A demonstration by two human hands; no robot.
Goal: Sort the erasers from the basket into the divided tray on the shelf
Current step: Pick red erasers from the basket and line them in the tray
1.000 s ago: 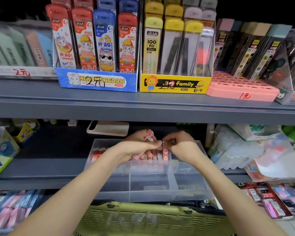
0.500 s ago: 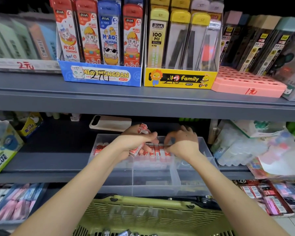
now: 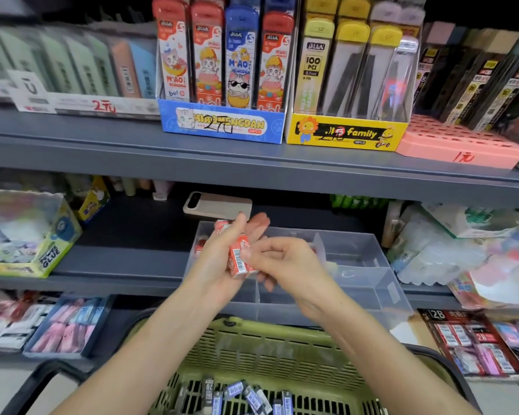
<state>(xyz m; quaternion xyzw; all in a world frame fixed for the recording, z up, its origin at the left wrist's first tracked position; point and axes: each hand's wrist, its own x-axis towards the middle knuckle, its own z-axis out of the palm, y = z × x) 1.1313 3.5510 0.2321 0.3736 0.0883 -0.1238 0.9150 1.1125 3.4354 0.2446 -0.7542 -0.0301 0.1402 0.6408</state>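
Observation:
My left hand (image 3: 219,262) holds a small stack of red-and-white erasers (image 3: 239,259) above the clear divided tray (image 3: 369,283) on the middle shelf. My right hand (image 3: 285,262) pinches the eraser at the front of that stack with curled fingers. A few red erasers (image 3: 199,247) show in the tray's back left compartment, mostly hidden behind my hands. The green basket (image 3: 252,354) sits below, with several blue-and-black erasers (image 3: 240,393) on its bottom.
A phone (image 3: 218,205) lies on the shelf behind the tray. A glue box (image 3: 42,250) stands to the left, plastic bags of goods (image 3: 450,250) to the right. Pencil-lead displays (image 3: 222,85) fill the upper shelf. Eraser packs (image 3: 474,339) lie on the lower shelf.
Both hands have lifted up out of the tray's back compartment and come toward me. The right hand now pinches an eraser from the left hand's stack. The view tilted down, showing more basket.

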